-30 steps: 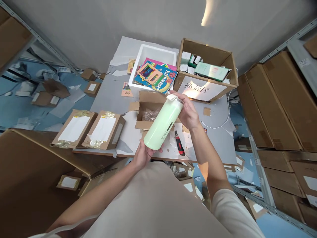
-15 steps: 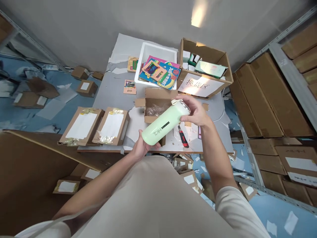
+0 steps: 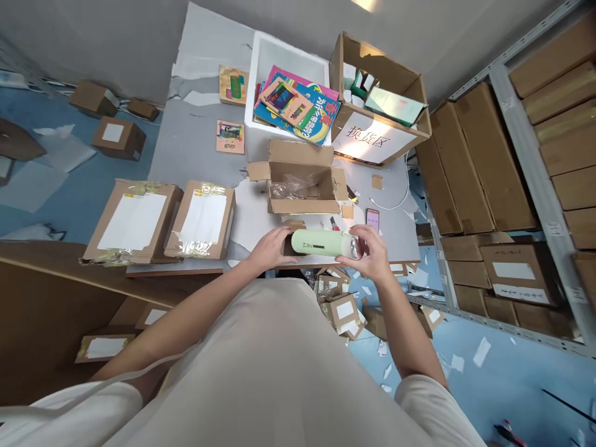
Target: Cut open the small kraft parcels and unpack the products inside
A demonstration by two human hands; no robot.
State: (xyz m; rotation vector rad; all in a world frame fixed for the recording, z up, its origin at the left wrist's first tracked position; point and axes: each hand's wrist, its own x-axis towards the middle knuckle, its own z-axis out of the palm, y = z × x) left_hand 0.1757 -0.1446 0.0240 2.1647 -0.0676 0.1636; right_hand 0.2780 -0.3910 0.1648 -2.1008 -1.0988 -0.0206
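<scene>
My right hand (image 3: pixel 372 251) grips a pale green bottle (image 3: pixel 321 243) by its shiny lid end. The bottle lies nearly level above the table's front edge, its base toward the left. My left hand (image 3: pixel 272 248) is closed around a small brown box (image 3: pixel 294 225), mostly hidden by fingers and bottle. The bottle's base is at this box; I cannot tell if it is inside. Just behind stands an open carton (image 3: pixel 305 207) with clear plastic wrap (image 3: pixel 293 187) in it. A red and black utility knife (image 3: pixel 334 223) is partly covered by the bottle.
Two taped, labelled parcels (image 3: pixel 133 220) (image 3: pixel 201 217) sit at the table's left. Behind are a white foam box (image 3: pixel 255 81) holding books (image 3: pixel 298 105) and a carton (image 3: pixel 382 139) with handwritten paper. A phone (image 3: pixel 372 218) lies at right. Shelving (image 3: pixel 516 105) lines the right side.
The bottle has turned from slanted to nearly level and come closer to me. My left hand has left the bottle's base and taken hold of the small brown box. The view has shifted.
</scene>
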